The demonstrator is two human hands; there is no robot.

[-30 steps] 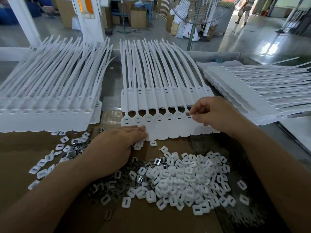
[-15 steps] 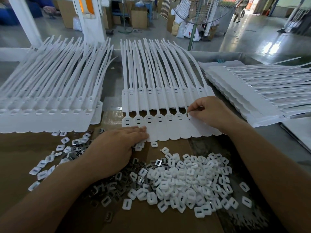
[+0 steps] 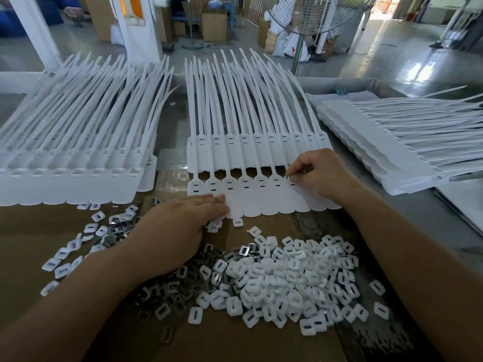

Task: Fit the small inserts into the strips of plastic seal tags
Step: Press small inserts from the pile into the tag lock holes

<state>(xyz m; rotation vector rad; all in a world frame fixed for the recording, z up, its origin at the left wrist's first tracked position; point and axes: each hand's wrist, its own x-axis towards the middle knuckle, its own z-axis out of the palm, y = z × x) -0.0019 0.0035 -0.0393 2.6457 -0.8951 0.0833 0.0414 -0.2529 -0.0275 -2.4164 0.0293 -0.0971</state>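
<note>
Nearest, white inserts (image 3: 287, 278) heaped at 5 o'clock on cardboard (image 3: 23, 231), w/ metal clips (image 3: 167, 288) at 7. My L hand (image 3: 175, 231) lies flat, fingers straight, pressing near-left corner of strip of seal tags (image 3: 261, 202). R hand (image 3: 321, 176) at 2 o'clock, fingers curled, pinches a tag head on same strip. Farther, tag stacks (image 3: 73, 142) at 10.

Loose inserts (image 3: 285, 278) crowding cardboard (image 3: 31, 231) between hands.

A strip of seal tags (image 3: 261, 202) is laid mid-tabletop (image 3: 431, 218), overlapping a middle stack (image 3: 261, 152) behind it. A left stack (image 3: 73, 184) and a right stack (image 3: 379, 142) are set alongside. A pile of inserts (image 3: 287, 278) is spread on cardboard (image 3: 235, 340) before the strip.
</note>
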